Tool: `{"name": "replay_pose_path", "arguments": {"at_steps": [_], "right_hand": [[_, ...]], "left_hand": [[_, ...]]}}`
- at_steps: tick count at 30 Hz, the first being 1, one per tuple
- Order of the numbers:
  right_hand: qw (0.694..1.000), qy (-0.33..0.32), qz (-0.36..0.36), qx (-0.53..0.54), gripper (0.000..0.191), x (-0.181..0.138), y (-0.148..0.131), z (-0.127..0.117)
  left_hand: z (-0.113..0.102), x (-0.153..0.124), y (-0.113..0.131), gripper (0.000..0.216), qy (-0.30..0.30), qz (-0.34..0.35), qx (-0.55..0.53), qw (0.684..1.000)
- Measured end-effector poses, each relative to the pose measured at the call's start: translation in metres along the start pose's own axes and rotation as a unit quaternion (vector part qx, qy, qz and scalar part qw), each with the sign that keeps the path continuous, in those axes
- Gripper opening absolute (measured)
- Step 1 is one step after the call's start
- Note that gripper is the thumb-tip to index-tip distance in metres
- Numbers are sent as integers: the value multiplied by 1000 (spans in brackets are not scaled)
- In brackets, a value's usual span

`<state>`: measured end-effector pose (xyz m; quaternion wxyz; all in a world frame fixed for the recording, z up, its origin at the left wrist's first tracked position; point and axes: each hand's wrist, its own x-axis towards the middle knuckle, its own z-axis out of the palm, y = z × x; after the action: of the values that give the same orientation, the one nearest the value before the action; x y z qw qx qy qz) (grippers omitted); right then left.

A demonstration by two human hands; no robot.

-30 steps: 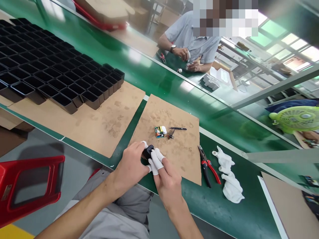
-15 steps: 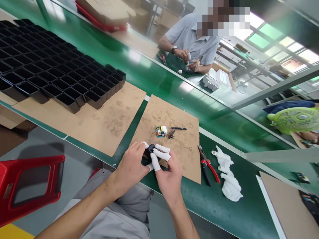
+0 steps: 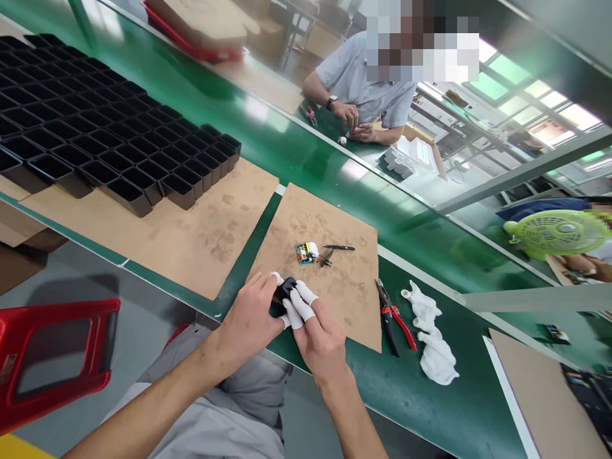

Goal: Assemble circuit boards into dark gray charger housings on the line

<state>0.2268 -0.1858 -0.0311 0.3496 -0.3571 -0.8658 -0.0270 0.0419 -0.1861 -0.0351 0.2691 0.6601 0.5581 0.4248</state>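
Your left hand [image 3: 253, 309] clasps the black part [image 3: 287, 286] over the cardboard's [image 3: 335, 306] eight o'clock side, apparently steadying it for your right hand [image 3: 319, 335], fingertips bunched on its four o'clock side. Circuit board [image 3: 306, 252]: one o'clock, likely for easy reach.

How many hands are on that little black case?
2: the left hand grips the black case from the left; the right hand touches it from the right.

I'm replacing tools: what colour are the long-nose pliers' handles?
Red and black handles, best seen in the head view.
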Motion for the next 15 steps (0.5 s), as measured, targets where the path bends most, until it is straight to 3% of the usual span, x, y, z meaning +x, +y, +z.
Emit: {"name": "replay_pose_path", "arguments": {"at_steps": [10, 15], "right_hand": [[998, -25, -60, -14, 59, 9, 6, -12], [999, 6, -33, -42, 72, 8, 11, -18]], "left_hand": [[-1, -5, -4, 38, 12, 40, 2, 999], [-10, -12, 0, 42, 103, 94, -13, 990]]}}
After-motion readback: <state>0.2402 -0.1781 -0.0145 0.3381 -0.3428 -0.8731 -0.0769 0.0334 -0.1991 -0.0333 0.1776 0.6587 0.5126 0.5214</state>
